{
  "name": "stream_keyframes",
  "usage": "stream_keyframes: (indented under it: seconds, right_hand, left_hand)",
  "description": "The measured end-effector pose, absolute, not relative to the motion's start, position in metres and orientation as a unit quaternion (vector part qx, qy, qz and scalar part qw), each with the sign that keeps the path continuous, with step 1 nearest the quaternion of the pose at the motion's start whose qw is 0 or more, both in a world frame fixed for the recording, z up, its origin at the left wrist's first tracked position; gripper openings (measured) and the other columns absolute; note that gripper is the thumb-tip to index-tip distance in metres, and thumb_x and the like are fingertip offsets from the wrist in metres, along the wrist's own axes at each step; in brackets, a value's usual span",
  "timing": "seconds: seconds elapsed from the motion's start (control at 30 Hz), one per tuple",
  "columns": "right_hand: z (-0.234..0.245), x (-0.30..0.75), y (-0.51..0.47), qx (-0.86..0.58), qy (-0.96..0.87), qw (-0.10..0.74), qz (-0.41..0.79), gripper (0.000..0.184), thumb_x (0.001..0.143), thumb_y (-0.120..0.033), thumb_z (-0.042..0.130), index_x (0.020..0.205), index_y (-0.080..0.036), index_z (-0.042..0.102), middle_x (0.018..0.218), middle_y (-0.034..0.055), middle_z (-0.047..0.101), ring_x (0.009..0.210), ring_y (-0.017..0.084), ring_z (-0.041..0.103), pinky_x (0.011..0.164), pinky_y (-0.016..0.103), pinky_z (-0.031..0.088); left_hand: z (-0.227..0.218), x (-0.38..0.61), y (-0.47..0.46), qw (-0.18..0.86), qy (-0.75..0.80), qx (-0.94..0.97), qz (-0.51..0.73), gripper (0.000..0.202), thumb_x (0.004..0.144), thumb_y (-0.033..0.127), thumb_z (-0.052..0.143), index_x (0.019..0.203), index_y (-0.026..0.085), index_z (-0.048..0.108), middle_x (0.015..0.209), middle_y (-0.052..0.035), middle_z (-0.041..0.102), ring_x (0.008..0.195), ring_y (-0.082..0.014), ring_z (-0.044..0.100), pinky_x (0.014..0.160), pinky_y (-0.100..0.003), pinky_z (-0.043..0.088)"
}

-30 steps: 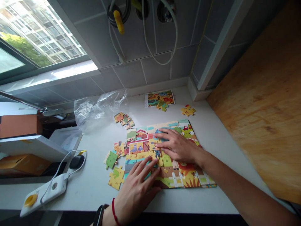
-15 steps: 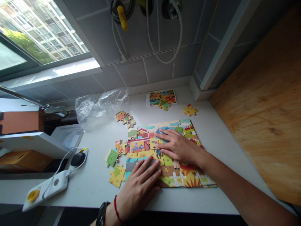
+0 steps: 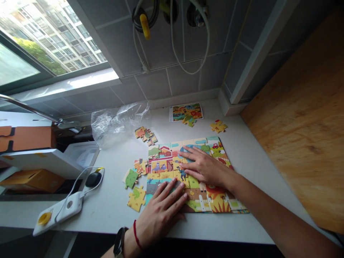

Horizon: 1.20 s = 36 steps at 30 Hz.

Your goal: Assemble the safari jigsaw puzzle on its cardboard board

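Observation:
A colourful jigsaw puzzle (image 3: 215,204), mostly put together, lies on the white counter (image 3: 107,204). My left hand (image 3: 162,211) rests flat on its lower left part, fingers stretched out and slightly spread. My right hand (image 3: 204,166) lies flat across the puzzle's middle, fingers extended to the left over the joined pieces. Neither hand holds anything. Loose pieces lie left of the puzzle: a green one (image 3: 130,178) and a yellow one (image 3: 136,198). A small cluster of pieces (image 3: 146,134) sits behind the puzzle.
A crumpled clear plastic bag (image 3: 115,122) lies at the back left. A reference picture card (image 3: 186,111) and a yellow piece (image 3: 218,126) sit near the tiled wall. A white device with a cable (image 3: 60,211) is at the front left. A wooden panel (image 3: 303,114) stands on the right.
Both hands stay flat on the puzzle; the left hand has slid slightly right and further onto it. The view has shifted a little.

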State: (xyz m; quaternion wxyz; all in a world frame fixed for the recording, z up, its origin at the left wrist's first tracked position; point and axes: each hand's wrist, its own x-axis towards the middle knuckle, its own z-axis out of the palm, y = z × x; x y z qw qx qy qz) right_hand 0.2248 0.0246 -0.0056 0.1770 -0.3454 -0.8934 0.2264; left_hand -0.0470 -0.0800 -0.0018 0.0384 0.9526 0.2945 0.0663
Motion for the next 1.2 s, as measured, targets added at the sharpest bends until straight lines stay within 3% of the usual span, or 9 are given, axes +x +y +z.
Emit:
stream_keyframes:
  seconds: [0.27,0.5,0.7,0.9,1.03,1.2]
  right_hand:
    - [-0.005,0.226,0.025,-0.353,-0.892,0.156,0.235,0.032,0.102,-0.022,0.063,0.129,-0.033,0.078,0.161,0.0045,0.055,0.157,0.031,0.039,0.128,0.061,0.031]
    - [-0.004,0.225,0.023,-0.352,-0.9,0.165,0.198,0.031,0.1,-0.019,0.065,0.125,-0.03,0.079,0.16,0.0078,0.057,0.154,0.032,0.044,0.125,0.06,0.038]
    - [-0.007,0.219,0.02,-0.35,-0.901,0.188,0.176,0.026,0.099,-0.016,0.065,0.12,-0.023,0.08,0.154,0.0139,0.061,0.151,0.033,0.049,0.123,0.059,0.041]
    - [-0.011,0.218,0.021,-0.33,-0.903,0.194,0.196,0.039,0.1,-0.008,0.06,0.131,-0.027,0.075,0.15,0.0079,0.066,0.151,0.03,0.049,0.121,0.059,0.044]
    - [-0.004,0.218,0.024,-0.319,-0.906,0.178,0.212,0.038,0.101,-0.01,0.059,0.132,-0.026,0.075,0.14,0.0055,0.073,0.146,0.031,0.054,0.118,0.059,0.046]
    - [-0.001,0.219,0.024,-0.316,-0.904,0.176,0.228,0.037,0.099,-0.013,0.062,0.131,-0.025,0.077,0.142,0.006,0.071,0.146,0.032,0.053,0.12,0.06,0.044]
  left_hand:
    - [-0.003,-0.047,-0.082,0.032,0.3,0.951,0.062,0.052,0.111,0.037,0.051,0.16,0.023,0.045,0.168,-0.006,0.042,0.161,-0.0329,0.03,0.121,-0.055,0.048]
    - [0.001,-0.046,-0.082,0.057,0.305,0.949,0.062,0.052,0.109,0.031,0.054,0.16,0.024,0.046,0.165,-0.0073,0.047,0.16,-0.0304,0.032,0.124,-0.054,0.045]
    - [0.008,-0.044,-0.072,0.066,0.316,0.943,0.081,0.05,0.109,0.045,0.054,0.154,0.023,0.053,0.163,-0.0101,0.051,0.154,-0.0325,0.044,0.116,-0.052,0.052]
    - [0.005,-0.038,-0.062,0.05,0.395,0.914,0.074,0.064,0.107,0.05,0.055,0.163,0.022,0.039,0.169,-0.0108,0.042,0.159,-0.0326,0.034,0.123,-0.053,0.043]
    - [0.005,-0.035,-0.06,0.058,0.402,0.91,0.077,0.059,0.107,0.047,0.055,0.159,0.022,0.045,0.165,-0.0101,0.047,0.156,-0.0312,0.039,0.122,-0.052,0.044]
    - [0.006,-0.033,-0.059,0.073,0.41,0.905,0.082,0.055,0.107,0.045,0.056,0.156,0.023,0.049,0.164,-0.0104,0.049,0.156,-0.0316,0.04,0.123,-0.053,0.044]
